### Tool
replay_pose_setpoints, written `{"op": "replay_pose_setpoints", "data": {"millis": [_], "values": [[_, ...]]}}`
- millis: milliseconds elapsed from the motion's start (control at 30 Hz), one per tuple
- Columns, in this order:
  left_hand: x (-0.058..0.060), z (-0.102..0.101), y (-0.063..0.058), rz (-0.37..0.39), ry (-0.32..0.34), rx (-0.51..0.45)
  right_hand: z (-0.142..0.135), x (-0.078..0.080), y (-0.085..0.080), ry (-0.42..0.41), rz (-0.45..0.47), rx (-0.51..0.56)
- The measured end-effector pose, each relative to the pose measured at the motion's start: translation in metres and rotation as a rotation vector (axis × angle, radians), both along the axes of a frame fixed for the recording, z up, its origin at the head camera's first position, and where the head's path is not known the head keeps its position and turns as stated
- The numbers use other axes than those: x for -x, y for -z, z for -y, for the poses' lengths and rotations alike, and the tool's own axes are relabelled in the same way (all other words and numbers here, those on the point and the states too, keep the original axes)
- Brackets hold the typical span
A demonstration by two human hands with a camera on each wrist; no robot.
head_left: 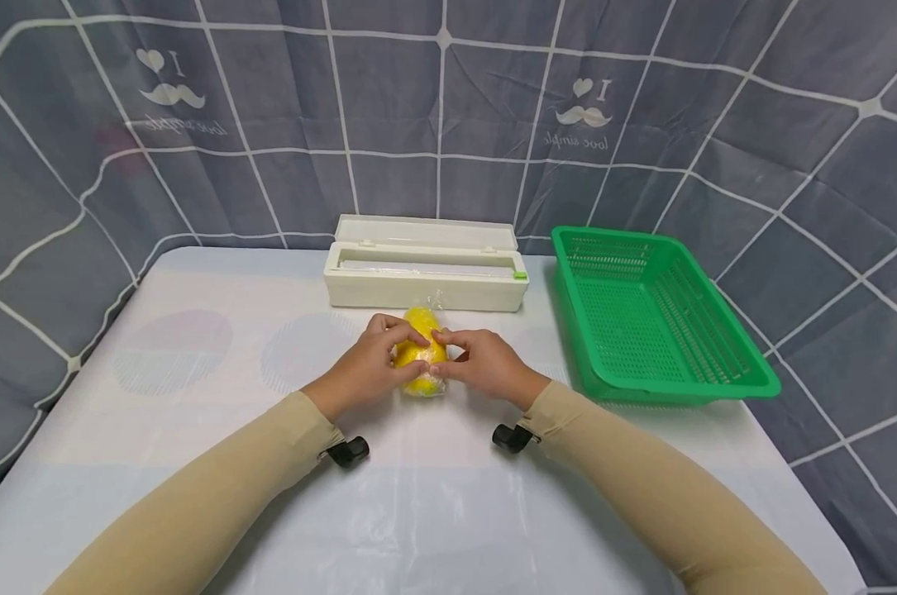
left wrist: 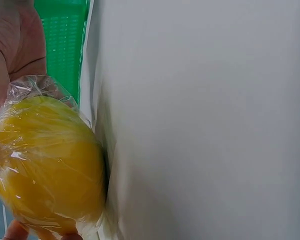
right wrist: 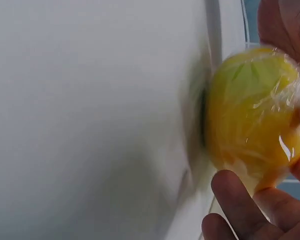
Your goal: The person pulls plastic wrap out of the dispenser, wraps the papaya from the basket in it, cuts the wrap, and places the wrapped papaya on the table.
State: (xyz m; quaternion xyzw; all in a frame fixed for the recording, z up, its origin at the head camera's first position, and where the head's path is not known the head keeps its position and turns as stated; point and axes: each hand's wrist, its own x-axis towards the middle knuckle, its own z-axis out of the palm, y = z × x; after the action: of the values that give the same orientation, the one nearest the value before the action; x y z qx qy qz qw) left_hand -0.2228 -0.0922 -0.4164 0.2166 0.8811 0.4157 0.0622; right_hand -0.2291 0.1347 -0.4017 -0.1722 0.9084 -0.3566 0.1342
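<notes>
A yellow, rounded fruit or vegetable [head_left: 422, 385] in clear cling film sits on the table between both hands; its exact kind is hard to tell. In the left wrist view the wrapped yellow produce [left wrist: 50, 160] fills the lower left, film bunched at its top. The right wrist view shows a greenish patch on the produce [right wrist: 245, 115]. My left hand [head_left: 374, 359] holds it from the left, thumb and forefinger on the film. From the right, my right hand [head_left: 489, 364] pinches the film near the middle with thumb and forefinger. Some fingers are hidden behind the produce.
Just behind the hands stands a white cling film dispenser [head_left: 426, 291], its lid raised and a green slider at its right end. To the right is a green perforated basket [head_left: 578, 339]. A pale cloth covers the table [head_left: 418, 512]; a grey checked curtain [head_left: 388, 91] hangs around it.
</notes>
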Motion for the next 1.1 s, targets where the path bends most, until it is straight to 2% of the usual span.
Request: {"op": "replay_pose_setpoints", "data": {"millis": [167, 300, 533, 700, 833, 1100], "values": [[0.000, 0.000, -0.003, 0.013, 0.006, -0.005, -0.005, 0.002, -0.002, -0.058, -0.033, -0.047], [0.000, 0.000, 0.000, 0.010, 0.005, -0.008, -0.004, 0.003, -0.003, -0.061, -0.052, -0.074], [-0.001, -0.002, 0.002, -0.021, -0.010, 0.001, 0.000, 0.003, -0.005, -0.009, -0.026, -0.069], [-0.003, -0.004, -0.001, 0.000, -0.030, -0.011, -0.001, 0.003, -0.004, 0.072, -0.003, 0.012], [-0.003, -0.004, -0.003, 0.016, -0.015, -0.019, 0.001, 0.001, 0.001, 0.137, 0.033, 0.063], [-0.006, -0.003, -0.006, -0.020, 0.006, -0.007, 0.009, -0.007, 0.001, 0.147, 0.095, 0.121]]}}
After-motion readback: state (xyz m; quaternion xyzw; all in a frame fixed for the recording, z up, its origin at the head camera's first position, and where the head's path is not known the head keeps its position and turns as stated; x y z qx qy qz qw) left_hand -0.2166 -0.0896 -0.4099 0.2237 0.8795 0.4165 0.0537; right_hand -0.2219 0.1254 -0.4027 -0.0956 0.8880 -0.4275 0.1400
